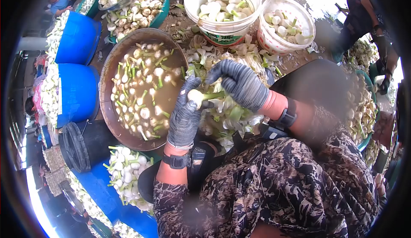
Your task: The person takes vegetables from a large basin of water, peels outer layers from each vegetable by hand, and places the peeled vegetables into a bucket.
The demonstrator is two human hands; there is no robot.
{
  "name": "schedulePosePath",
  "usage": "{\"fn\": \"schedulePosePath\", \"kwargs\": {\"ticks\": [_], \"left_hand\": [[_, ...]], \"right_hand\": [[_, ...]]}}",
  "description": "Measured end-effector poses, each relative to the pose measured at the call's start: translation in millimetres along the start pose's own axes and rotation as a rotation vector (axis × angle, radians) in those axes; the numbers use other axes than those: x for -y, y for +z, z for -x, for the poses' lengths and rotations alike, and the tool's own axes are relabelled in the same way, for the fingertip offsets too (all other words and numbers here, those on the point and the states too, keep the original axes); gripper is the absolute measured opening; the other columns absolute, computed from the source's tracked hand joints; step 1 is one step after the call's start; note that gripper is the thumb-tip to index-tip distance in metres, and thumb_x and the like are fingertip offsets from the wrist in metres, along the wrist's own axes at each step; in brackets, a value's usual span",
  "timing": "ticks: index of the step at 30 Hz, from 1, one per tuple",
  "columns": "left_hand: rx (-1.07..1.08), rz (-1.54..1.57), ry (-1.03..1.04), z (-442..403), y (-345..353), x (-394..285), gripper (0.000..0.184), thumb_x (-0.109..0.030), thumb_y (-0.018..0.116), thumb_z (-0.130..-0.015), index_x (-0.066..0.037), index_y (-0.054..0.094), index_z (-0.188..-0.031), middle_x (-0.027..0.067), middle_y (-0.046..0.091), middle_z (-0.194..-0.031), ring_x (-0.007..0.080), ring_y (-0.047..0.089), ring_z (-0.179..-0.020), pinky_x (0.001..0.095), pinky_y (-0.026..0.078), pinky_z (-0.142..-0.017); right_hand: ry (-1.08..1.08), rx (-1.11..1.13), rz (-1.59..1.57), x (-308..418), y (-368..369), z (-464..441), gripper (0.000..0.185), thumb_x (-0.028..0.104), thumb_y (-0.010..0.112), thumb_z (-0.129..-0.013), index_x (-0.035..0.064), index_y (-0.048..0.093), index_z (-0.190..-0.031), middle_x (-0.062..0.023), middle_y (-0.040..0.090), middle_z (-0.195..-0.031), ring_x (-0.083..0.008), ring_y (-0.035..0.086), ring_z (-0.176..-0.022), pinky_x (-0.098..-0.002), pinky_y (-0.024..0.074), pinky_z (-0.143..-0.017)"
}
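My left hand (184,120), in a grey glove, is closed around a white garlic bulb (196,97) with its short green stem pointing right. Just right of it, my gloved right hand (239,84) is raised above the stem with the fingers curled in. Whatever may be in those fingers is hidden. A heap of pale peels and leaves (233,118) lies below both hands. Close to my left hand stands a wide brown basin (107,109) of murky water, where many trimmed garlic bulbs (144,113) float.
Beyond my hands stand a white bucket (192,11) and a smaller white tub (267,43), both holding peeled bulbs. Blue drums (79,94), a black bucket (87,141) and a green basin (162,13) crowd the left. Another person (381,41) is at the right edge.
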State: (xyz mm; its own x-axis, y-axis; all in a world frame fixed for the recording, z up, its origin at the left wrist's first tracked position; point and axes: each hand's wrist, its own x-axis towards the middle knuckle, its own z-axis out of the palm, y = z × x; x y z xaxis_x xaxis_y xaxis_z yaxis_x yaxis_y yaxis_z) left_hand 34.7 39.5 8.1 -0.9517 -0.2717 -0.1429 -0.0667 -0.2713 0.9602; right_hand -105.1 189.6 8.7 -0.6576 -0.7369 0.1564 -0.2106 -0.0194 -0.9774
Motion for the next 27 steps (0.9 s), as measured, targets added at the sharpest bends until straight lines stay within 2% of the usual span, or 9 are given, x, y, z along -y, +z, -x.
{"fn": "schedulePosePath", "kwargs": {"ticks": [2, 6, 8, 11, 12, 16, 18, 20, 27], "left_hand": [[-0.009, 0.0, -0.002, -1, -4, 2, 0.067, -0.04, 0.058, -0.093, -0.001, 0.038, -0.143, 0.0108, 0.048, -0.138, 0.0194, 0.047, -0.125, 0.0323, 0.045, -0.098], [-0.023, -0.053, 0.009, -3, -11, 9, 0.066, -0.037, 0.059, -0.092, -0.002, 0.038, -0.144, 0.0094, 0.049, -0.137, 0.0192, 0.048, -0.123, 0.0319, 0.047, -0.095], [-0.024, -0.077, 0.03, -2, -13, 13, 0.066, -0.036, 0.06, -0.092, -0.002, 0.039, -0.144, 0.0091, 0.05, -0.136, 0.0193, 0.049, -0.122, 0.0318, 0.047, -0.095], [-0.012, -0.054, -0.003, -2, 5, -3, 0.066, -0.036, 0.061, -0.091, -0.001, 0.039, -0.143, 0.0091, 0.051, -0.136, 0.0196, 0.049, -0.123, 0.0327, 0.044, -0.098], [-0.004, -0.039, -0.028, -1, 5, -3, 0.067, -0.037, 0.061, -0.091, -0.001, 0.039, -0.143, 0.0091, 0.051, -0.136, 0.0198, 0.049, -0.124, 0.0331, 0.043, -0.1], [-0.02, -0.1, 0.023, 2, -4, 12, 0.051, -0.018, 0.047, -0.096, 0.0, 0.039, -0.143, 0.0111, 0.049, -0.138, 0.0196, 0.045, -0.127, 0.0332, 0.034, -0.108], [0.01, -0.204, -0.011, 2, 0, 5, 0.068, -0.039, 0.057, -0.094, -0.001, 0.037, -0.145, 0.0109, 0.046, -0.144, 0.0217, 0.039, -0.135, 0.0368, 0.025, -0.115], [0.03, -0.229, -0.005, 3, 7, -4, 0.068, -0.039, 0.057, -0.094, -0.001, 0.036, -0.146, 0.011, 0.044, -0.145, 0.0218, 0.037, -0.136, 0.0369, 0.024, -0.115], [0.202, -0.497, 0.208, 2, 1, -3, 0.059, -0.028, 0.046, -0.101, -0.001, 0.025, -0.15, 0.0135, 0.034, -0.151, 0.0245, 0.032, -0.139, 0.0367, 0.023, -0.116]], "right_hand": [[0.135, -0.082, -0.434, -7, -12, -8, 0.018, 0.0, 0.046, -0.088, 0.0035, 0.064, -0.088, -0.0013, 0.064, -0.081, -0.0095, 0.058, -0.074, -0.0249, 0.0494, -0.071], [0.212, -0.025, -0.489, -18, -31, -21, 0.013, 0.013, 0.056, -0.093, 0.0056, 0.066, -0.092, -0.0012, 0.064, -0.081, -0.009, 0.055, -0.073, -0.0249, 0.0489, -0.071], [0.204, -0.009, -0.089, 4, -15, -18, 0.019, 0.023, 0.062, -0.093, 0.0042, 0.067, -0.095, -0.0036, 0.063, -0.08, -0.0104, 0.055, -0.074, -0.0285, 0.0497, -0.07], [-0.111, 0.078, 0.349, 11, 4, -4, 0.024, 0.027, 0.069, -0.086, 0.0063, 0.068, -0.097, -0.0138, 0.065, -0.08, -0.0277, 0.065, -0.079, -0.0388, 0.0516, -0.073], [-0.042, 0.063, 0.303, 11, 11, 1, 0.021, 0.025, 0.07, -0.082, 0.0081, 0.068, -0.094, -0.0159, 0.065, -0.082, -0.0353, 0.063, -0.081, -0.0426, 0.0509, -0.074], [-0.129, 0.045, 0.505, 9, 19, 6, 0.015, 0.015, 0.073, -0.077, 0.0064, 0.067, -0.089, -0.014, 0.064, -0.081, -0.0344, 0.063, -0.077, -0.0423, 0.0514, -0.069], [-0.14, 0.049, 0.531, 7, 19, 6, 0.016, 0.018, 0.071, -0.078, 0.0069, 0.067, -0.088, -0.015, 0.064, -0.079, -0.0355, 0.063, -0.076, -0.043, 0.051, -0.069], [-0.146, 0.053, 0.557, 7, 20, 6, 0.017, 0.022, 0.069, -0.078, 0.0074, 0.067, -0.088, -0.016, 0.064, -0.076, -0.0365, 0.063, -0.074, -0.0438, 0.0506, -0.068], [0.549, 0.235, -0.18, 2, 17, 0, 0.021, 0.021, 0.066, -0.085, 0.0006, 0.062, -0.086, -0.02, 0.065, -0.078, -0.031, 0.065, -0.074, -0.0383, 0.0515, -0.069]]}}
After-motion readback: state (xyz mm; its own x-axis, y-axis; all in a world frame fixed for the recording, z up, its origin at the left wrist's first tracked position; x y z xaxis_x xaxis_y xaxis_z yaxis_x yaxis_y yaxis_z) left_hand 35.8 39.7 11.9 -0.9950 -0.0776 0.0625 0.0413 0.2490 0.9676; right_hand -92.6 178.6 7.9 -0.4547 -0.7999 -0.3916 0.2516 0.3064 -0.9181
